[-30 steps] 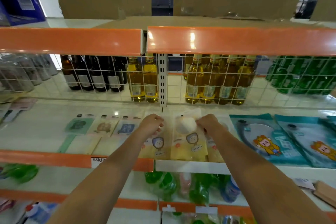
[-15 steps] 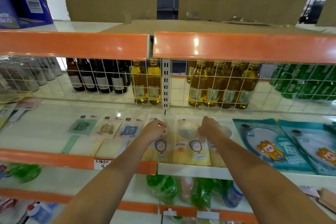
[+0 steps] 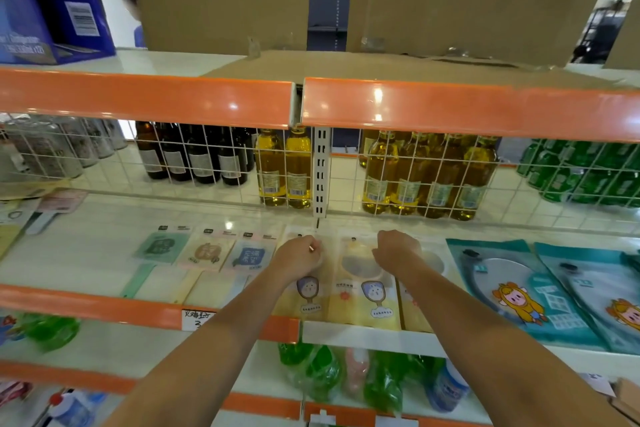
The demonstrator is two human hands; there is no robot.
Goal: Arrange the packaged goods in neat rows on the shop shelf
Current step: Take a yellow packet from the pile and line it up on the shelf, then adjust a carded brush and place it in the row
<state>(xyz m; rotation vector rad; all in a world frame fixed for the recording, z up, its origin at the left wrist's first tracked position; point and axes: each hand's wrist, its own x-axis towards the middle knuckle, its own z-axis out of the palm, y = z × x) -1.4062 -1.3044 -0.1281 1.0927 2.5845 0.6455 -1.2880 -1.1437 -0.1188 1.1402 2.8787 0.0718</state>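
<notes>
Two hands [image 3: 300, 256] [image 3: 394, 251], on yellow packets [image 3: 363, 291]

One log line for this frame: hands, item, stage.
left hand: on left yellow packet | right hand: on middle yellow packet | stage: aligning packets on shelf

yellow packets [image 3: 363, 291] flat, side by side, shelf [image 3: 372, 336]

We work the yellow packets on the shelf [image 3: 86, 253].
Our left hand [image 3: 299, 258] and right hand [image 3: 394, 251] rest curled on neighbouring yellow packets [image 3: 363, 302], teal pouches [image 3: 502, 288] just beside.
</notes>
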